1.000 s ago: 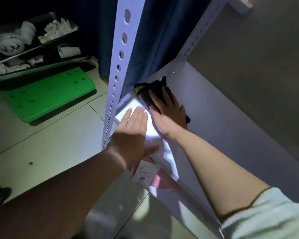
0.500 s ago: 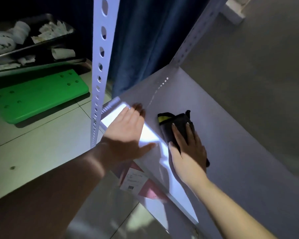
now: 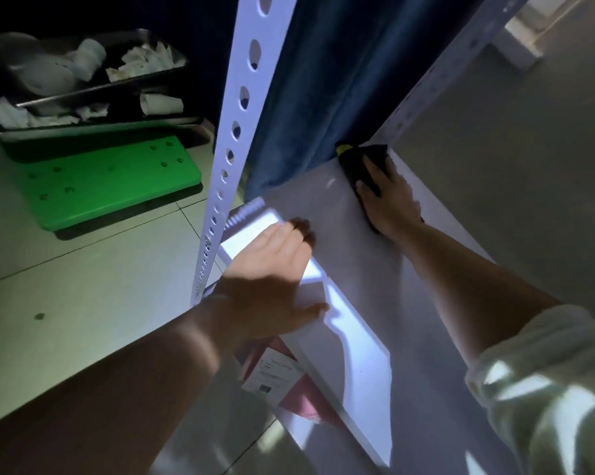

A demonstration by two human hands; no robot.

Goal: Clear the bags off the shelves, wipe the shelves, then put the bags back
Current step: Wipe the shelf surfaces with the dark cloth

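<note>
The right hand (image 3: 390, 200) lies flat, fingers straight, pressing a dark cleaning cloth with a yellow edge (image 3: 366, 157) onto the far back corner of the pale grey metal shelf board (image 3: 385, 286), close to the blue curtain (image 3: 310, 97). The left hand (image 3: 275, 269) is spread open too, palm down on the shelf's lit front edge, holding nothing, just bracing. One cloth, two hands, one shelf surface in plain view, and no bag on it. Below that front edge a pink package with a white printed label (image 3: 275, 371) peeks out; whether it is one of the bags I cannot tell. The cloth looks soft and limp, light enough to bunch under the palm, so flat pressure should suit it better than a pinch. The board looks stiff and smooth, probably slippery when damp. One white perforated upright post (image 3: 234, 132) stands at the near corner, and beyond it a green plastic board (image 3: 100, 180) lies on the tiled floor (image 3: 83, 286)
</note>
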